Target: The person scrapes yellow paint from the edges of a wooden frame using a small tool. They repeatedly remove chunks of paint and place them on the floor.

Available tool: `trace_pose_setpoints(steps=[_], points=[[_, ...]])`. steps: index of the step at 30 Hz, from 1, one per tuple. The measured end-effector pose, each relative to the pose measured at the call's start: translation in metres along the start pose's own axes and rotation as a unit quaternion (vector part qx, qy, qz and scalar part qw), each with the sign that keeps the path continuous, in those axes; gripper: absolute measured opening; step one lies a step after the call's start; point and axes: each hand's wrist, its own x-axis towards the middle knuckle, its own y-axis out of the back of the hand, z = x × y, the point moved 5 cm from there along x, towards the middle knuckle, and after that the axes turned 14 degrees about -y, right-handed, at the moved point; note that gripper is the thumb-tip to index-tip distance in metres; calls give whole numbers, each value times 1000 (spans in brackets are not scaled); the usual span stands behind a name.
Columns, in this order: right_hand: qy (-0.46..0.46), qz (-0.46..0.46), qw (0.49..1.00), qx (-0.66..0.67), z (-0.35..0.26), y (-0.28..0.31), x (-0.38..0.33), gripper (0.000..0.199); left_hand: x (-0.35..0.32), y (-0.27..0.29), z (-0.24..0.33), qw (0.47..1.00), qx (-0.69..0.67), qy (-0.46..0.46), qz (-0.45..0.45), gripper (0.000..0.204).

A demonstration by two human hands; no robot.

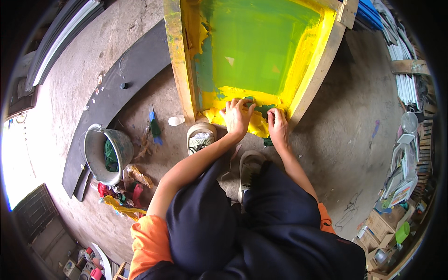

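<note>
A wooden screen-printing frame (311, 77) stands in front of me, its green mesh (252, 46) bordered with thick yellow smears. Along its lower end hangs a crumpled, yellow-smeared strip of tape or film (258, 125) with dark green patches; its exact kind is unclear. My left hand (238, 117) bends over the strip's upper edge, fingers closed on it. At the right end, my right hand (278, 127) pinches the same strip between thumb and fingers. The fingertips of both hands are partly hidden.
Left of my shoes, a tipped grey bucket (114, 151) holds dark green cloth. Crumpled scraps (135, 196) lie below it, near a long black panel (112, 93). A blue-and-green smeared tool (154, 126) and a whitish cup-like piece (176, 121) rest on the floor. Cardboard boxes (375, 231) sit at the right.
</note>
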Motion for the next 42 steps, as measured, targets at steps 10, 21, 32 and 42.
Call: trace_pose_setpoints(steps=[10, 21, 32, 42], points=[[53, 34, 998, 10, 12, -13, -5, 6, 4, -5, 12, 998, 38, -16, 46, 19], [70, 46, 996, 2, 18, -16, -4, 9, -5, 0, 20, 993, 19, -111, 31, 15], [79, 56, 995, -20, 18, -15, -5, 10, 4, -5, 10, 992, -80, -91, -24, 12], [69, 46, 997, -13, 14, -12, -5, 6, -7, 6, 8, 998, -46, -32, -31, 21]])
